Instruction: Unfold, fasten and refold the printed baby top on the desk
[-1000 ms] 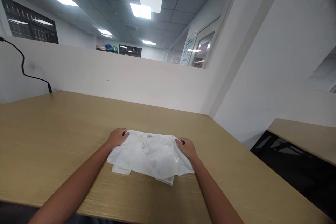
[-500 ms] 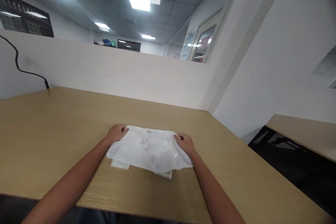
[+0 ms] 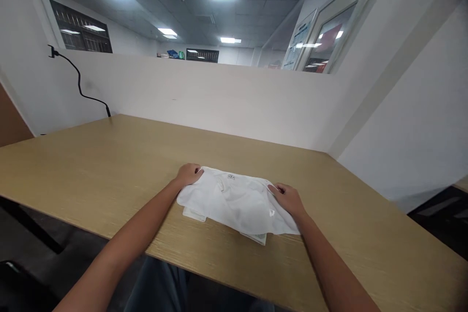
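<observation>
A white shirt [image 3: 237, 201] lies partly folded and wrinkled on the table, with a small dark printed label near its far edge. Two pale flaps poke out from under its near edge. My left hand [image 3: 189, 174] grips the far left corner, thumb over the cloth and fingers curled. At the far right corner, my right hand [image 3: 288, 198] pinches the fabric in the same way. A shiny, clear patch shows on the cloth close to my right wrist. What lies beneath the shirt is mostly hidden.
The wooden table [image 3: 146, 156] meets a low white partition [image 3: 219, 97] at the back. A black gooseneck holder [image 3: 79, 83] rises at the back left corner. A dark-sided piece of furniture [image 3: 438, 214] stands off to the right. My legs [image 3: 157, 285] are under the near edge.
The view has swung left, so the table, shirt and hands appear farther right. Both hands keep their hold on the shirt's far corners, and its shape is almost the same.
</observation>
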A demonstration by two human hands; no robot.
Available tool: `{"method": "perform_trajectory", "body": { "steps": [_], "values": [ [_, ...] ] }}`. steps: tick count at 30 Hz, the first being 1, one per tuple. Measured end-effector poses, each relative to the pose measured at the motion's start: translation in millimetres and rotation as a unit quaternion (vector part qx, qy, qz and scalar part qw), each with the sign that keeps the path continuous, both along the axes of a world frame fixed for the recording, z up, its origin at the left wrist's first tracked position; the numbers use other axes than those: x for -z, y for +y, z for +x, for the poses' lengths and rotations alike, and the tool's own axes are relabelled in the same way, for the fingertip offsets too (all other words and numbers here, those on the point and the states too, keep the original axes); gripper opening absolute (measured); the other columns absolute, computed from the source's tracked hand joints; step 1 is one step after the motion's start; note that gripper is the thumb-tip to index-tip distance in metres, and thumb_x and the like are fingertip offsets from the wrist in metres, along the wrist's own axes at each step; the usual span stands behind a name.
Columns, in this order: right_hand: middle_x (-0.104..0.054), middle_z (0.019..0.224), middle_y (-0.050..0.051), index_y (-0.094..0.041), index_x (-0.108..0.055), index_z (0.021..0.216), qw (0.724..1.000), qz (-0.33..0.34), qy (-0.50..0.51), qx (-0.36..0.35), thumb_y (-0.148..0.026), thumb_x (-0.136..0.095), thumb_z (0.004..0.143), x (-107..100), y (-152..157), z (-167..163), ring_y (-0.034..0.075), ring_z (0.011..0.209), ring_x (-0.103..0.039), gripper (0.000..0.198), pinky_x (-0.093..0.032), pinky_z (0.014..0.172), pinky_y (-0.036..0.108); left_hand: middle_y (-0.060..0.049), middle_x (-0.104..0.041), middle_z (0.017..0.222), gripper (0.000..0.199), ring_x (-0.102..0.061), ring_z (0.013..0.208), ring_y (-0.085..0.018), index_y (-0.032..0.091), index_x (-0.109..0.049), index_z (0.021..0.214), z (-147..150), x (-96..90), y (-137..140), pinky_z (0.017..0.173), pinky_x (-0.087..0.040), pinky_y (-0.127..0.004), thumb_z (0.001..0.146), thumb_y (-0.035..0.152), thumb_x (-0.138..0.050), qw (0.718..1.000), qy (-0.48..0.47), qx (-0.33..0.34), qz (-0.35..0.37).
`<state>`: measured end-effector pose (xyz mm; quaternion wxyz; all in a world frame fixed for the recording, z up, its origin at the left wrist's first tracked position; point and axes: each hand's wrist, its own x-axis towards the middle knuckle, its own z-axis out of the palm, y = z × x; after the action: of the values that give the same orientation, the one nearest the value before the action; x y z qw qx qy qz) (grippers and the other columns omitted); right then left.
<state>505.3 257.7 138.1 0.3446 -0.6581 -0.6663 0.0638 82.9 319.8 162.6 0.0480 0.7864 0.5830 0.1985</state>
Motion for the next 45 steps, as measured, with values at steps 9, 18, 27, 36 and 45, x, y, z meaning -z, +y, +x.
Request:
{"method": "perform_trajectory", "body": {
  "steps": [9, 18, 27, 36, 45],
  "values": [
    [-0.054, 0.060, 0.001, -0.019, -0.059, 0.062, 1.000, -0.005, 0.001, -0.006, -0.064, -0.051, 0.083, 2.2, 1.4, 2.5, 0.018, 0.062, -0.049, 0.051, -0.033, 0.060, 0.028, -0.006, -0.070, 0.078, 0.039, -0.058, 0.073, -0.020, 0.021, -0.065, 0.072, 0.5, 2.9, 3.1, 0.061, -0.029, -0.030, 0.093, 0.047, -0.045, 1.000, -0.006, 0.000, 0.001],
    [-0.054, 0.059, 0.001, -0.019, -0.059, 0.062, 1.000, -0.013, -0.003, -0.001, -0.065, -0.051, 0.083, 4.0, 2.3, 3.9, 0.017, 0.061, -0.050, 0.052, -0.033, 0.060, 0.028, -0.005, -0.069, 0.077, 0.039, -0.057, 0.071, -0.019, 0.021, -0.064, 0.072, 0.0, 4.3, 4.4, 0.061, -0.028, -0.030, 0.093, 0.047, -0.045, 1.000, -0.011, 0.006, -0.001],
    [-0.055, 0.060, 0.002, -0.019, -0.057, 0.062, 1.000, -0.017, -0.009, 0.001, -0.066, -0.047, 0.082, -0.7, 0.0, 0.8, 0.018, 0.062, -0.050, 0.053, -0.033, 0.061, 0.029, -0.005, -0.069, 0.077, 0.040, -0.057, 0.071, -0.019, 0.021, -0.063, 0.070, 0.2, 4.1, 4.3, 0.062, -0.029, -0.030, 0.094, 0.048, -0.046, 1.000, -0.013, 0.012, -0.002],
    [-0.051, 0.059, 0.001, -0.019, -0.053, 0.060, 1.000, -0.017, -0.005, 0.001, -0.065, -0.048, 0.082, -2.2, -1.9, -1.1, 0.017, 0.061, -0.048, 0.051, -0.032, 0.060, 0.028, -0.005, -0.070, 0.077, 0.039, -0.059, 0.072, -0.020, 0.022, -0.064, 0.071, -0.1, 4.8, 5.6, 0.063, -0.031, -0.030, 0.093, 0.048, -0.046, 1.000, -0.011, 0.010, -0.001],
    [-0.052, 0.060, 0.001, -0.019, -0.056, 0.062, 1.000, -0.026, -0.010, 0.003, -0.064, -0.049, 0.083, -0.6, -0.8, 1.8, 0.017, 0.062, -0.049, 0.050, -0.032, 0.061, 0.029, -0.006, -0.071, 0.081, 0.040, -0.060, 0.075, -0.020, 0.021, -0.067, 0.075, 1.0, 1.0, 2.3, 0.062, -0.031, -0.030, 0.094, 0.047, -0.044, 1.000, 0.000, 0.004, -0.004]
  ]
}}
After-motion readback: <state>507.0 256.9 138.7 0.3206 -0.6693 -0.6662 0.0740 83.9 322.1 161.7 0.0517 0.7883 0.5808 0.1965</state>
